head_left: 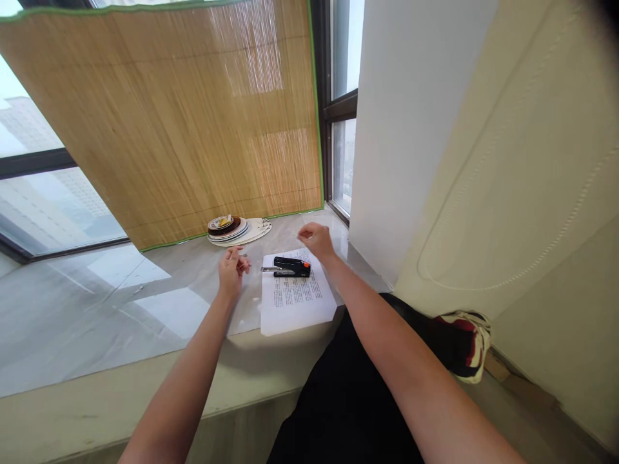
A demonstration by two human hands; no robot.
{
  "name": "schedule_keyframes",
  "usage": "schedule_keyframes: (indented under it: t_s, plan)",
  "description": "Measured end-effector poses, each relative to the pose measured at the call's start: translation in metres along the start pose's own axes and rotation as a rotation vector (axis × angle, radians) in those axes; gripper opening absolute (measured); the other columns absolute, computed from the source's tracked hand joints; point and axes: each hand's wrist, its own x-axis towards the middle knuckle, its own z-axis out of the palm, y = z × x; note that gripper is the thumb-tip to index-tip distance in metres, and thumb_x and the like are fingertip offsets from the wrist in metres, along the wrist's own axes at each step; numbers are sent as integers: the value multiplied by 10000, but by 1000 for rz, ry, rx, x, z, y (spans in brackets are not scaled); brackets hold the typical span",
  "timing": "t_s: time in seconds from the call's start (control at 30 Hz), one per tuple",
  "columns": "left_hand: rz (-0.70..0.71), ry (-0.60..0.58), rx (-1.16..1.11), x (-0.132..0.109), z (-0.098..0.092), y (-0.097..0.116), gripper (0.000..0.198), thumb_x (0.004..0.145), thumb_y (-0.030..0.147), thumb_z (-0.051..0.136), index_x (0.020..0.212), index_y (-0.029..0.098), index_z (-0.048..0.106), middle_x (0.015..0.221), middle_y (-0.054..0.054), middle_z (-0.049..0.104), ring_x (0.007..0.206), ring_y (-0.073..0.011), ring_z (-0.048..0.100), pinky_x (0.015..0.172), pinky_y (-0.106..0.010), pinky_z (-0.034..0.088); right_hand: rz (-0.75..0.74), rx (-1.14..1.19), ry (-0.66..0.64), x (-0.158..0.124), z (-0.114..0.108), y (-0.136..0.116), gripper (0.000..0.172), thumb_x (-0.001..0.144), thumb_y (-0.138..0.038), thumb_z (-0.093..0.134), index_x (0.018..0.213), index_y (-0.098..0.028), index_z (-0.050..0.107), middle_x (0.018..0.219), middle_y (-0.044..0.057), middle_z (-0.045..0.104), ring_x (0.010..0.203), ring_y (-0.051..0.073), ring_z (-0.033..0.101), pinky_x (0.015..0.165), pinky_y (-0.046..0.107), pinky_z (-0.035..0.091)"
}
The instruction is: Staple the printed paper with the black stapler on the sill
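Note:
A black stapler [291,266] with an orange end lies on a printed sheet of paper [296,298] on the pale window ledge [97,316]. My left hand [232,272] hovers just left of the stapler, its fingers curled in a pinch on something small I cannot make out. Behind the stapler, over the paper's far edge, my right hand [316,240] is held with its fingers loosely bent and nothing visible in it.
A stack of plates [232,227] stands at the back of the ledge, against a bamboo blind [184,122] leaning on the window. A white wall [411,129] and a cream padded panel [532,193] close the right side. A patterned cloth [467,341] lies low right.

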Motion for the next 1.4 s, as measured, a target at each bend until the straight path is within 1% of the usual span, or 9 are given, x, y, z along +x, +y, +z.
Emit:
schedule_keyframes:
  t_s: [0.07,0.13,0.4,0.57,0.73,0.87,1.07,1.23,1.4]
  plan:
    - [24,202,388,6,-10,-8,236,960,443,599,963,218,668,671,-18,646,706,-213,666,730,-330,552,163,-229,-14,8,-17,32,188,804,-92,662,879,-172,815,994,94,782,939,223,712,975,354,547]
    - [48,229,782,11,-16,-17,139,922,288,563,897,214,678,829,-81,720,876,-264,696,917,-422,548,257,-360,-68,10,-26,58,222,762,-42,655,848,-168,816,995,103,786,973,228,712,996,337,532]
    - [36,-116,1229,51,-4,-43,402,914,156,523,1277,103,688,1472,-261,605,1425,-362,530,1188,-525,399,327,-404,-92,8,-13,95,183,802,-78,696,898,-156,831,1015,129,799,981,231,725,930,297,546]
    - [-25,-161,1294,47,-7,-43,331,968,156,475,1100,158,778,1236,-214,754,1217,-352,684,1070,-470,495,335,-357,-106,13,-16,107,148,839,-113,733,927,-147,847,946,93,814,928,207,744,917,256,553]
    - [-36,-91,1341,19,-2,-28,253,961,194,545,1050,201,782,1031,-173,795,1020,-349,743,891,-431,545,320,-302,-49,10,-24,96,349,842,-75,703,1154,-169,829,1146,88,809,998,189,747,974,259,549]
    - [117,-103,1044,1,8,-18,169,948,226,590,1004,221,749,974,-98,808,881,-267,750,831,-364,554,325,-263,-56,9,-31,81,289,846,-79,691,1072,-174,845,1057,68,824,923,171,755,939,253,557]
    - [213,-128,630,1,10,-14,142,854,326,713,919,214,771,858,-28,803,780,-207,723,790,-324,555,126,-53,-288,-1,-36,41,179,907,-293,745,1016,-186,839,945,31,819,870,161,720,830,248,536]
    - [154,-172,499,2,6,-12,242,778,390,802,924,197,802,853,-37,804,735,-195,704,730,-322,541,-10,-100,-492,-13,-22,2,368,930,-429,769,1217,-199,783,1166,71,793,956,171,710,848,254,522]
    - [289,-257,594,1,8,-11,201,797,413,803,886,237,840,875,-46,810,817,-213,695,725,-334,478,-99,-302,-639,-21,-8,-11,532,886,-428,834,1333,-166,716,1255,129,757,1102,241,706,911,283,508]
